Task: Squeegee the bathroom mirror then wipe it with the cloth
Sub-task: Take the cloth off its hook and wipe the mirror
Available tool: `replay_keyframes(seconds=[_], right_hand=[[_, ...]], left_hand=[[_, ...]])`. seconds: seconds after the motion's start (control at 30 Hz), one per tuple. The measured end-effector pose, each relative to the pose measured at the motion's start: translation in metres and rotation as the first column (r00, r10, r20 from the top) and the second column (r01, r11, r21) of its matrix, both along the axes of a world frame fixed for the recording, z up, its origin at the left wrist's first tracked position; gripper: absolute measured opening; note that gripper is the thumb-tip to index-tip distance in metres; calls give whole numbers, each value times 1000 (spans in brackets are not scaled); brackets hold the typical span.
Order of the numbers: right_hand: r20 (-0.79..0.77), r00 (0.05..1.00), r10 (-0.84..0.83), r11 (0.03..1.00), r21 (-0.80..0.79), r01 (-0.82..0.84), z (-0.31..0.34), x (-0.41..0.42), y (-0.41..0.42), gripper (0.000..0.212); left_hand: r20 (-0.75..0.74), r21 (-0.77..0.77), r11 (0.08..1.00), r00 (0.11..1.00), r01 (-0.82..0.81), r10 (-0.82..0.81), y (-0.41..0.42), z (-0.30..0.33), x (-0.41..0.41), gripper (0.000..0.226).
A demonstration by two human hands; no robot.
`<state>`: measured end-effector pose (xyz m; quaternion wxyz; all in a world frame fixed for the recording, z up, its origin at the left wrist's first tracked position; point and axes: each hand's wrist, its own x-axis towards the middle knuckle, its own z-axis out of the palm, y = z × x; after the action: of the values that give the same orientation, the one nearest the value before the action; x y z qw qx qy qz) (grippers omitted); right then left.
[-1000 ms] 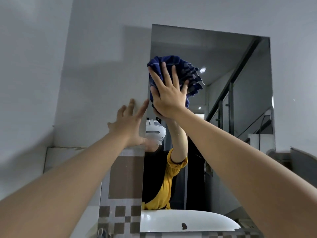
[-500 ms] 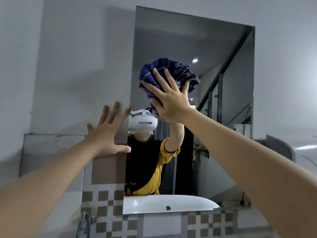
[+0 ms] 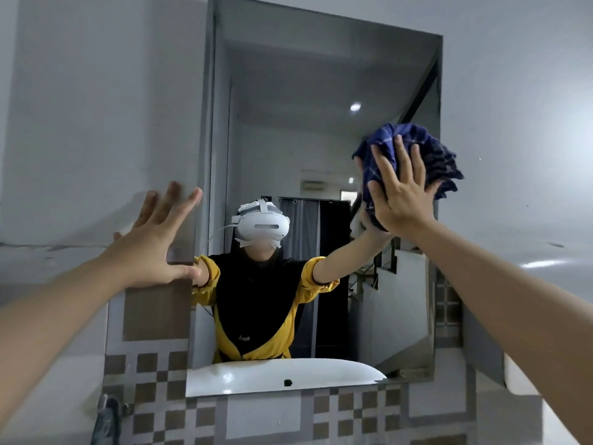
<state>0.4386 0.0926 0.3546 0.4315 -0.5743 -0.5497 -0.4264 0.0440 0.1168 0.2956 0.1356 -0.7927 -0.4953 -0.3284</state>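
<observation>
The fingers (image 3: 390, 162) of the right hand (image 3: 399, 194) are straight and spread wide, and they press the blue checked cloth (image 3: 426, 155) flat against the glass. They do not curl around it. I think this is on purpose: an open palm gives an even pressure over a large part of the bunched cloth, so it wipes more of the surface in one pass. The cloth sits at the upper right part of the mirror (image 3: 321, 139), close to its right edge, and some folds reach past that edge.

The fingers (image 3: 173, 200) of the left hand (image 3: 154, 245) are also straight and spread, holding nothing. This hand rests on the wall (image 3: 96, 123) just beside the left edge of the mirror, probably to steady the body while the other arm reaches high and far.

No squeegee is visible, so I judge that the wiping step is in hand.

Below the mirror there are checkered tiles (image 3: 154, 380), and a white basin (image 3: 282, 374) appears in the reflection.
</observation>
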Motion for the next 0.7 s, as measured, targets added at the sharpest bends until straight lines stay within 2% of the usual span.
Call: replay_keyframes(seconds=[0.17,0.33,0.43,0.53,0.7], right_hand=[[-202,979,-16,999,26,21,-12,9,-1,55],[-437,897,74,996,72,-46,-25,-31,5,56],[-448,889,94,994,94,-58,-37,-59,8,57],[-415,899,138,988,120,-97,-48,-87,11,56],[-320,934,159,985,115,-129,-52,-128,18,53]], left_hand=[[20,3,999,999,-35,35,3,-2,6,130],[49,-17,998,996,-68,69,-3,-5,14,129],[53,-27,997,996,-66,67,-13,-12,19,118],[-9,29,999,1000,-23,23,-17,-26,21,104],[-54,36,999,998,-32,34,-16,-52,19,112]])
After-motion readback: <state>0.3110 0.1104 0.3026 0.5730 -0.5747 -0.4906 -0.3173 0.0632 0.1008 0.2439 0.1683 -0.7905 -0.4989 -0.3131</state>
